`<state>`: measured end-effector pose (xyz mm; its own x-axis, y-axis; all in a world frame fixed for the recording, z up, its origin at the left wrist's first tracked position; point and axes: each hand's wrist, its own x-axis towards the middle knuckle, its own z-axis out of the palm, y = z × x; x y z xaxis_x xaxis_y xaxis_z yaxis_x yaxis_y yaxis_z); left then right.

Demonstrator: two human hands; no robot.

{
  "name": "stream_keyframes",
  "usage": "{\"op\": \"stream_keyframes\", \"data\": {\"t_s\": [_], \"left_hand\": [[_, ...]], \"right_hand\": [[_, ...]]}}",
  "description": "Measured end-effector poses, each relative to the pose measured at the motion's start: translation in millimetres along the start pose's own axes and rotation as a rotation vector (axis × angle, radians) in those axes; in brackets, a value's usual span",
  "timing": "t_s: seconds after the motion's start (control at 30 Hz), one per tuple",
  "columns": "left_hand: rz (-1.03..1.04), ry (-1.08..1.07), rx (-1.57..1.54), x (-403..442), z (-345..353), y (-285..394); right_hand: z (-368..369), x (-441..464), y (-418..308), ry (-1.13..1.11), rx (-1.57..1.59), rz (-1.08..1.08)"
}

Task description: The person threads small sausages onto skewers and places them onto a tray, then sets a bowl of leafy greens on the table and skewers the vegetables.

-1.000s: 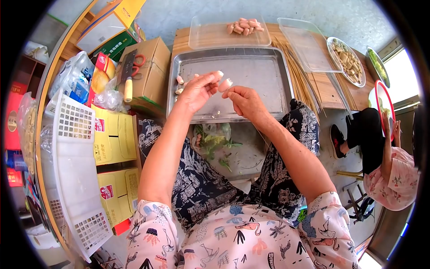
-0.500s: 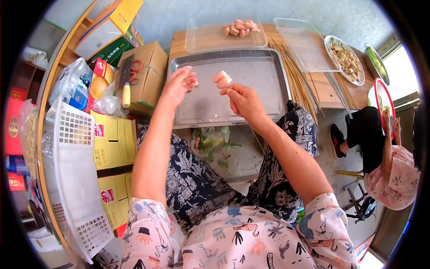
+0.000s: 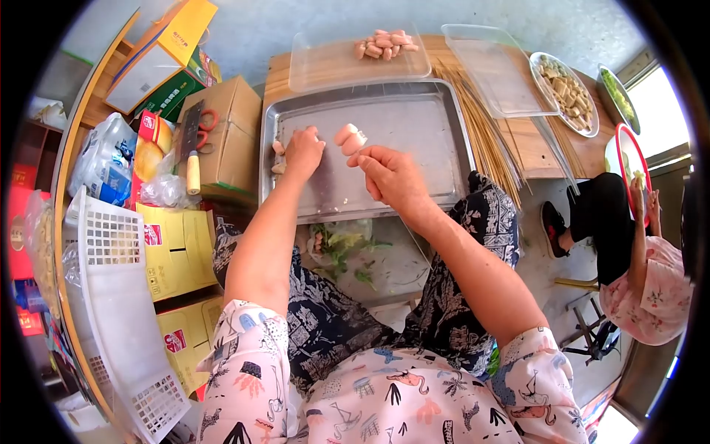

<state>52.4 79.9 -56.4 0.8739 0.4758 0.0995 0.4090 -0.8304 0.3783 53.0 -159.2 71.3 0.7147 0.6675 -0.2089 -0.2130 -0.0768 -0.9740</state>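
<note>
My right hand (image 3: 388, 176) is closed in a pinch around a thin skewer, above the metal tray (image 3: 458, 140). Pink sausage pieces (image 3: 349, 139) with pale ends sit on the skewer's tip. My left hand (image 3: 304, 153) is over the left part of the tray, its fingers bent together; what they hold, if anything, is hidden. Beside it, at the tray's left side, lie a few more sausage pieces (image 3: 279, 148). Small pale crumbs are scattered on the tray floor.
Behind the tray, a clear plastic container (image 3: 318, 63) holds several sausages. Loose skewers (image 3: 481, 118) lie to the right, near another clear container (image 3: 492, 70) and a plate of food (image 3: 584, 122). Cartons, a cleaver (image 3: 192, 140) and scissors are at left. Another person (image 3: 643, 281) sits at right.
My left hand has moved down toward the sausage pieces at the tray's left, its fingers drawing together. My right hand keeps the skewer and shows slightly lower and further left. The whole view has shifted a little.
</note>
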Motion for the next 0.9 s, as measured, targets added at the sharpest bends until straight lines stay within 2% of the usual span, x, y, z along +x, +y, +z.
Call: {"op": "stream_keyframes", "data": {"t_s": [0.1, 0.17, 0.2, 0.27, 0.33, 0.4, 0.43, 0.53, 0.67, 0.9], "left_hand": [[-0.009, -0.012, 0.090, 2.0, -0.8, 5.8], [-0.103, -0.045, -0.221, 9.2, 9.5, -4.6], [-0.099, -0.045, -0.215, 9.3, 3.7, 0.1], [-0.458, -0.196, -0.905, 7.0, -23.9, 18.0], [-0.412, -0.240, -1.003, -3.3, -61.0, 27.4], [-0.312, -0.390, -1.358, -7.5, -89.6, 33.9], [-0.277, -0.501, -1.402, -5.2, -100.0, 26.4], [-0.322, -0.433, -1.545, -25.6, -118.9, 26.7], [-0.359, -0.398, -1.637, -42.5, -111.4, 22.2], [-0.336, -0.315, -1.641, -47.6, -106.0, 32.8]], "right_hand": [[-1.4, 2.7, 3.3, -0.012, 0.025, -0.019], [-2.5, 1.8, 2.0, -0.007, 0.079, -0.016], [-3.5, 1.6, 1.7, -0.006, 0.084, -0.019], [-4.7, 1.9, 2.4, -0.017, 0.114, -0.023], [-4.7, 0.3, 2.8, -0.033, 0.105, -0.025], [-4.6, -2.6, -0.6, -0.050, 0.095, -0.036], [-4.7, -5.8, -2.2, -0.057, 0.063, -0.019], [-6.1, -13.6, -4.2, -0.080, 0.019, -0.012], [-5.6, -23.5, -4.8, -0.131, -0.041, 0.016], [-5.7, -22.3, 0.1, -0.155, -0.031, 0.043]]}}
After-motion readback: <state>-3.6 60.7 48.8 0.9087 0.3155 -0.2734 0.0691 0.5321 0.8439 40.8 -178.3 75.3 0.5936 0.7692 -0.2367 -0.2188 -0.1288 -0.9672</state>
